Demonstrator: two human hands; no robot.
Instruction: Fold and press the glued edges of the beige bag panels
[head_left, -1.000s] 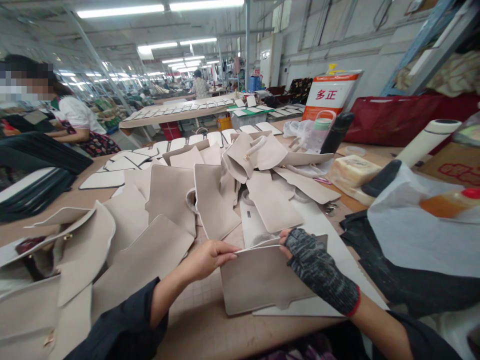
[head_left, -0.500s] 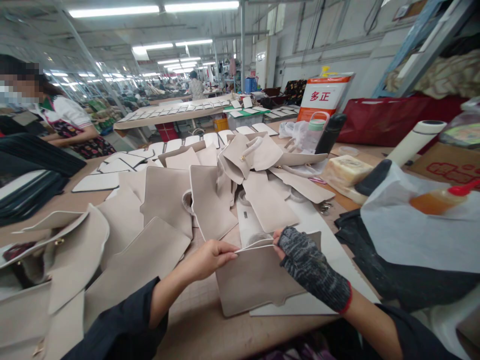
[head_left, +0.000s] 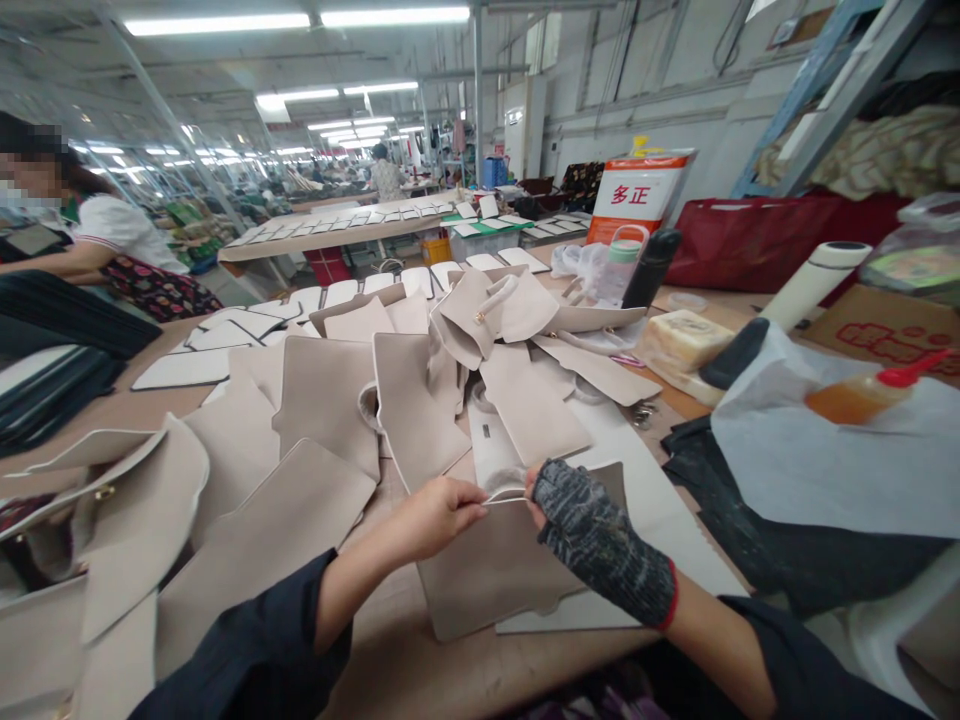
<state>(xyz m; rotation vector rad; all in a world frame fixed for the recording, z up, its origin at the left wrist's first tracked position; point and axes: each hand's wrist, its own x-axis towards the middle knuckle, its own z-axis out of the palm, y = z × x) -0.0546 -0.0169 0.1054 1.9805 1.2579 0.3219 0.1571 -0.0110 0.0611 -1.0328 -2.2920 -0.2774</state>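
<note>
1. Left hand (head_left: 442, 515) is bare, fingers pinching the top edge of the beige piece (head_left: 487, 575); right hand (head_left: 574, 505) wears a grey glove (head_left: 634, 565) and grips that same edge just beside it, fingertips poking out
2. The piece sits right in front of the person, slanted, partly over a white board (head_left: 675, 525) and partly over the brown surface (head_left: 390, 645)
3. Risk 1, imo: the edge looks like 2 thin layers with a gap between the hands, so if either pinch slackens they could slip out of line
4. Risk 2: the pile of beige pieces (head_left: 326, 400) is crammed close behind, so a swing of the forearm could shove a few or scuff them
5. Risk 3: the orange squeeze bottle (head_left: 859, 400) lies tilted on white paper (head_left: 817, 470), and a bump could make it roll or leak
6. Headcount: 2 hands, 1 glove, 1 held piece, 1 squeeze bottle, 1 tin (head_left: 634, 195), 1 cream flask (head_left: 814, 285), 1 red bag (head_left: 742, 240); the pile overlaps too much for me to count
</note>
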